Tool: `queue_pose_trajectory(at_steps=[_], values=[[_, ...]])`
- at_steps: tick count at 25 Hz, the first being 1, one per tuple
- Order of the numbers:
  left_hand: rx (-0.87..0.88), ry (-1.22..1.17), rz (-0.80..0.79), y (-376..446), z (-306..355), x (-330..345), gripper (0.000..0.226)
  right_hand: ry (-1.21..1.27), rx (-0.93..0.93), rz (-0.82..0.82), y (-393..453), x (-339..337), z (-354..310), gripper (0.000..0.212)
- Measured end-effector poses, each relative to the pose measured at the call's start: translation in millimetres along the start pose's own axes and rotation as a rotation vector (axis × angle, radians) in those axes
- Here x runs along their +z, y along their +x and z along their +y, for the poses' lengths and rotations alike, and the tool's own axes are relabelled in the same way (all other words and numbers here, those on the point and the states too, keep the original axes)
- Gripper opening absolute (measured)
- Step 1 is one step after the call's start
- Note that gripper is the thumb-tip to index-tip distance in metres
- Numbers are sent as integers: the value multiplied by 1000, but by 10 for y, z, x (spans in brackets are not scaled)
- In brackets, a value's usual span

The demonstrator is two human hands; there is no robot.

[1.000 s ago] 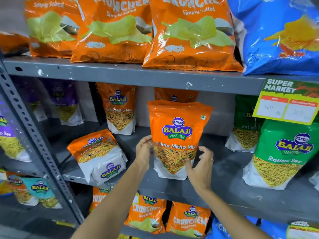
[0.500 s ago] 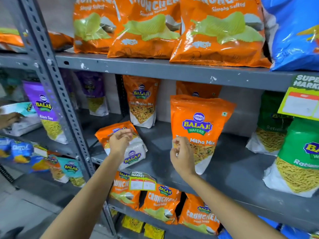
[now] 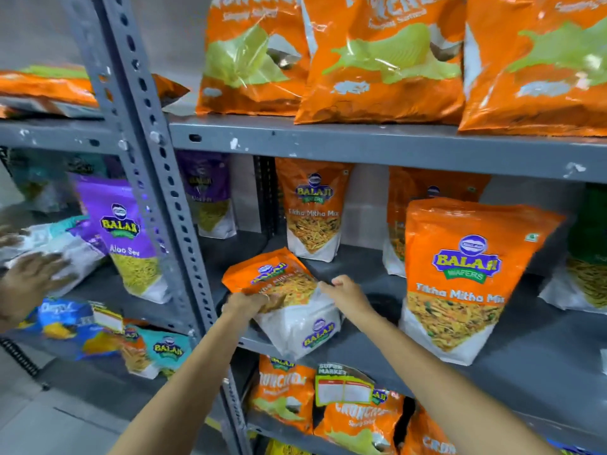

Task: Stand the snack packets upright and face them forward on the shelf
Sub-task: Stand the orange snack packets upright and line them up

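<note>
An orange Tikha Mitha Mix packet (image 3: 289, 303) lies flat and tilted at the front left of the grey middle shelf (image 3: 542, 366). My left hand (image 3: 249, 302) grips its left edge. My right hand (image 3: 345, 290) touches its right edge with the fingers curled on it. To the right a second orange Tikha Mitha Mix packet (image 3: 460, 277) stands upright, face forward. Another upright one (image 3: 313, 208) stands behind the lying packet, and one more orange packet (image 3: 423, 192) stands at the back, partly hidden.
A grey perforated upright post (image 3: 154, 178) stands left of the packet. Large orange chip bags (image 3: 377, 60) fill the upper shelf. Purple Aloo Sev packets (image 3: 126, 238) sit on the left bay, where another person's hand (image 3: 29, 277) reaches. Green packets (image 3: 588, 257) stand far right; a price tag (image 3: 343, 387) hangs below.
Both hands left the upright packet on the right and moved left onto the lying packet. The view shifted left, and another person's hand came further in at the left.
</note>
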State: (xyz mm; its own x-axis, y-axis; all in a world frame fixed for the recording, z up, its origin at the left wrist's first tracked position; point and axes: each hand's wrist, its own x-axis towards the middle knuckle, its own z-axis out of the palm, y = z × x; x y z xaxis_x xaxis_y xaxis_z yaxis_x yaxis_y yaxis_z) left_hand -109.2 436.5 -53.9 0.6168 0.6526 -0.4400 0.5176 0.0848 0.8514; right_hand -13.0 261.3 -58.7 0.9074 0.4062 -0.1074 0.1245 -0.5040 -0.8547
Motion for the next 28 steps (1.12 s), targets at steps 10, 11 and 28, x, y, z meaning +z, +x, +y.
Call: queue_pose_trajectory(at_steps=[10, 11, 28], values=[[-284, -327, -292, 197, 38, -23, 55, 197, 371, -177, 152, 89, -82, 56], [-281, -328, -284, 200, 40, -2, 56, 205, 386, -175, 142, 87, -93, 57], [416, -485, -89, 37, 264, 147, 17, 445, -37, -27, -125, 63, 117, 38]])
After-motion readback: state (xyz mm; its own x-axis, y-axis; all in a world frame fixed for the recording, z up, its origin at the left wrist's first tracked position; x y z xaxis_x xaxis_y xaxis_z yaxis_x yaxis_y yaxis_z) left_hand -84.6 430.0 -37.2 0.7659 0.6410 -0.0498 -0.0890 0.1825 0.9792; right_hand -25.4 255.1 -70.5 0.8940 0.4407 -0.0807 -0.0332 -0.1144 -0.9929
